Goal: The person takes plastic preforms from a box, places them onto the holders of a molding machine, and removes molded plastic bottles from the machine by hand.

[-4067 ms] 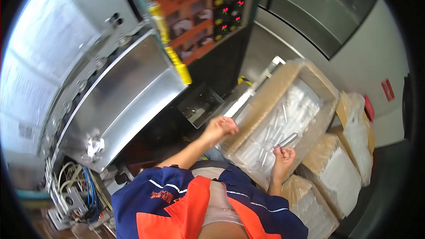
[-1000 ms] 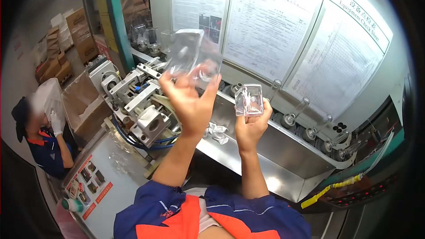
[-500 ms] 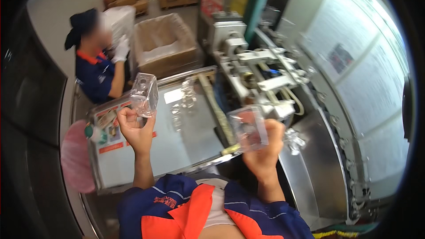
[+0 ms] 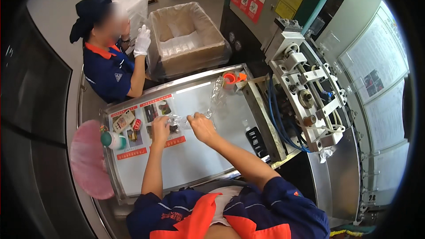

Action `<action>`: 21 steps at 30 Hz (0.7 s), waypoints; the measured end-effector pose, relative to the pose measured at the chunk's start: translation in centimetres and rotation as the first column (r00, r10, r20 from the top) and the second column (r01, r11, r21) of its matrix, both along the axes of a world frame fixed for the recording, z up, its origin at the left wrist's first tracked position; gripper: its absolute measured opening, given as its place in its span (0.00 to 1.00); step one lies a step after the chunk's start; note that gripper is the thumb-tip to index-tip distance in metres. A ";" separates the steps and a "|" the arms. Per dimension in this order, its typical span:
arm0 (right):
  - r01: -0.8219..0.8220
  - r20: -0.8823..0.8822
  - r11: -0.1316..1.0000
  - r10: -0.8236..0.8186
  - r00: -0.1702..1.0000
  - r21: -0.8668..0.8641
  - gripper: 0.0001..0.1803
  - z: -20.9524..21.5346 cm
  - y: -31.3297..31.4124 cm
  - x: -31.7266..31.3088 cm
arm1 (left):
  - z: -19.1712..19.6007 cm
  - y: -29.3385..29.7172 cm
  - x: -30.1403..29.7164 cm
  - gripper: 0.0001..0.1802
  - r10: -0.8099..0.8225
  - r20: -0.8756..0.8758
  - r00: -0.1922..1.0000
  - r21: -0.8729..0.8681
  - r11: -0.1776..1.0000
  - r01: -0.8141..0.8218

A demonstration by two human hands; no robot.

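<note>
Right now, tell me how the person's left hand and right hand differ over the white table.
The left hand is closed in a fist on one end of the clear plastic pieces; the right hand pinches the other end with its fingers spread. The left hand's forearm comes up nearly straight, while the right hand's forearm slants in from the lower right. Both are bare and low over the white table.

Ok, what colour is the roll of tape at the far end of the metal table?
Orange, the roll of tape on the metal table; the head view shows it.
</note>
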State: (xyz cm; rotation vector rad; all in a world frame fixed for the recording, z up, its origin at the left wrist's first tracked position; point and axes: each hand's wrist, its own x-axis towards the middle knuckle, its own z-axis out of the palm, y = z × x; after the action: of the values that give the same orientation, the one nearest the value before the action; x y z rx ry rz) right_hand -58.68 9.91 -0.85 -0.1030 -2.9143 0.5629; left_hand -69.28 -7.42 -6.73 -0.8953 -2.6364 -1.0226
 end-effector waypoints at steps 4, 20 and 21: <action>-0.091 0.129 0.991 0.078 0.989 0.095 0.09 -2.5 2.2 -5.4 | -0.6 4.6 -3.5 0.10 -0.269 -0.052 0.962 -0.105 0.959 0.263; -0.057 -0.079 0.985 0.045 0.996 -0.161 0.09 -0.6 -4.1 1.9 | -2.2 8.1 -4.3 0.12 -0.305 -0.152 0.940 -0.238 0.934 0.265; -0.182 -0.168 0.961 0.148 0.975 -0.210 0.09 1.1 -4.9 4.2 | -1.0 8.9 -3.5 0.12 -0.317 -0.156 0.935 -0.236 0.932 0.276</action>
State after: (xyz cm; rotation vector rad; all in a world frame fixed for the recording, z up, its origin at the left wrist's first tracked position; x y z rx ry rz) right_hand -54.48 5.05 0.30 0.1511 -2.7186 0.8862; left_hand -72.76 1.51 -7.78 -1.4024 -2.5265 -0.6744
